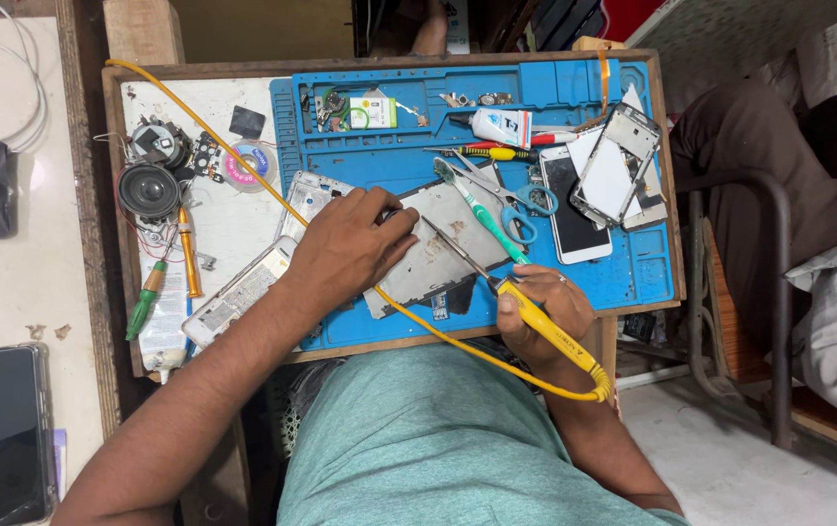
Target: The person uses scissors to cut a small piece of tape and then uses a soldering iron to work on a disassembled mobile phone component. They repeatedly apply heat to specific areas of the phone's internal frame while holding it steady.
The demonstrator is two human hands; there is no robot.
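A: What is sitting at the far left of your bench?

B: A black speaker [148,190] and a green-handled screwdriver [146,300] are lying on the white part of the board, well apart from your hands.

A: And your left hand [348,248]?

B: You are pressing it flat, fingers spread, on the left end of the grey metal plate [443,248], which is lying tilted on the blue mat [632,282].

A: What about the right hand [535,312]?

B: You are gripping the yellow soldering iron [545,326] tightly, its thin tip resting on the plate. A green toothbrush [482,214] and scissors [511,200] are lying just beside it, and a white phone [574,209] is lying further right.
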